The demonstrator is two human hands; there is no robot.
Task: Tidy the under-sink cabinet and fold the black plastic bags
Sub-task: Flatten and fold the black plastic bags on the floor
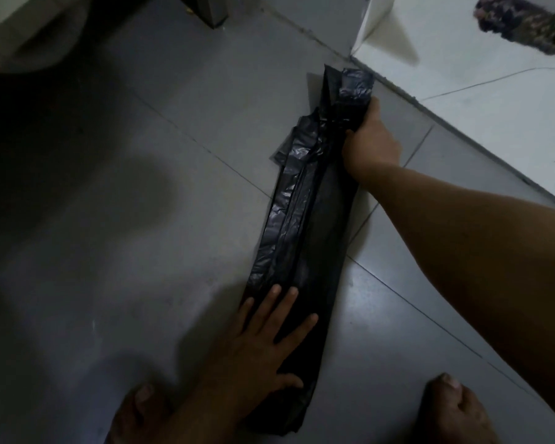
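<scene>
Pinning the black plastic bag, left hand flat, right hand gripping its far end.

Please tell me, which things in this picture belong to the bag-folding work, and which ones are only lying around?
Part of the job:
black plastic bag, folded into a long strip on the floor
left hand, pressing flat on its near end
right hand, gripping its far end

Just lying about:
dark patterned cloth, top right
white cabinet panel

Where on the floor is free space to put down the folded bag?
The grey floor left of the black bag is bare. Right of it is crowded: the right hand, its forearm, and the white step.
</scene>
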